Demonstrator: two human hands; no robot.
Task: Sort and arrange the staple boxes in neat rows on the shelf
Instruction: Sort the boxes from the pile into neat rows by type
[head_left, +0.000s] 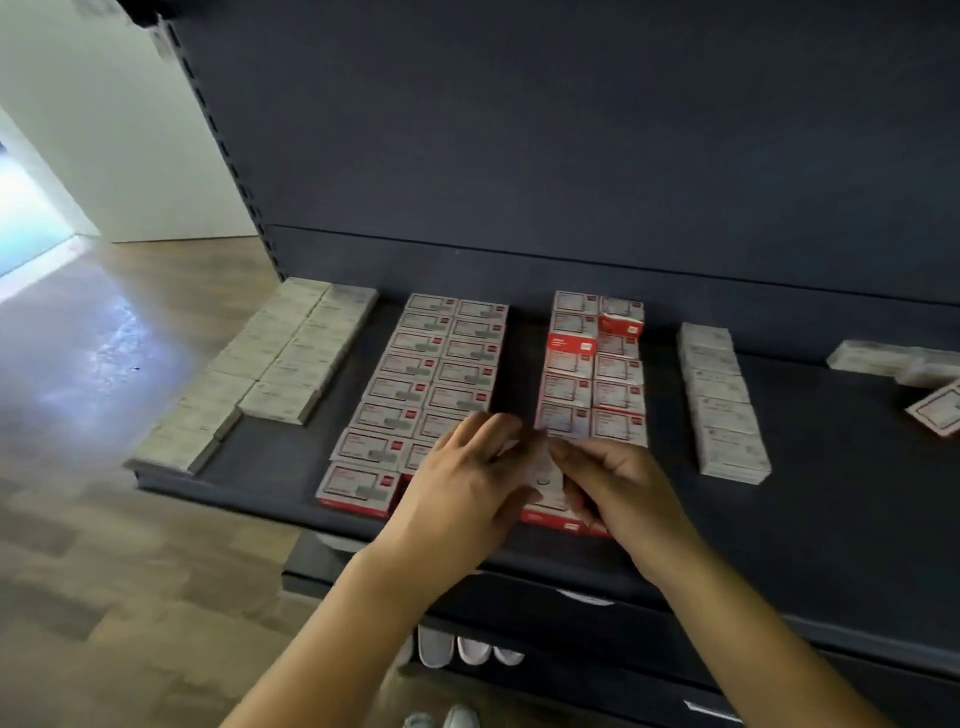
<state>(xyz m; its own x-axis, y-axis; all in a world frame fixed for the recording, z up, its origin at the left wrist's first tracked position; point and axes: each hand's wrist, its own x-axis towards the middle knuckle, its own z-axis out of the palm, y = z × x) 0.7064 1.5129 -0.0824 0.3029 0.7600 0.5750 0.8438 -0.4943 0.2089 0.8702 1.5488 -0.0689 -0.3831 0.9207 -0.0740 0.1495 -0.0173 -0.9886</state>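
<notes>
Grey box rows (270, 364) far left, white stack (724, 405) right, loose boxes (904, 364) far right. Red-white double rows (431, 374) and (595, 374) flank dark bare gap. Bare shelf (852, 493) open toward front lip. Left hand (470, 480) and right hand (618, 483) pinch one red-white staple box (548, 493) near front edge; fingers curled on it.

Head view, looking down at shelf (831, 519)

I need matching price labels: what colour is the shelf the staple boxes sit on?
Dark navy-grey, plain; the shelf shows best in the head view.
</notes>
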